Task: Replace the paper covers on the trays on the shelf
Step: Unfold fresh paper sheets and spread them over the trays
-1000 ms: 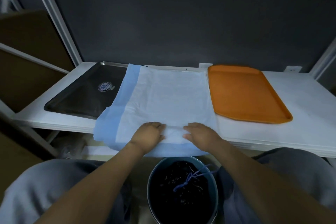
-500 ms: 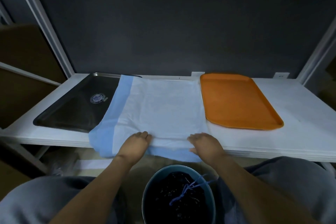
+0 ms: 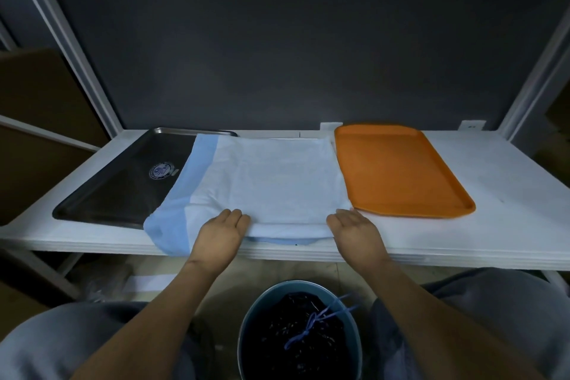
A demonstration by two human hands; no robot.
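as forearms reach forward, left hand [image 3: 220, 231] and right hand [image 3: 354, 230] press straight fingers [image 3: 236, 215] on paper cover [image 3: 277, 176].

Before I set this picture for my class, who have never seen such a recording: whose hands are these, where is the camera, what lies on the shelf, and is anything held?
No machine here: a person works with bare hands. One camera on their head looks forward and down, so the arms enter from the bottom. On the shelf lie a black tray at the left and an orange tray at the right, both bare. Between them lies a white paper cover with a blue border, overlapping the black tray's right side. The left hand and the right hand rest flat on the cover's near edge, fingers straight; neither grips anything. Whether a tray lies under the cover cannot be seen. Below the shelf stands a bin lined with a dark bag.
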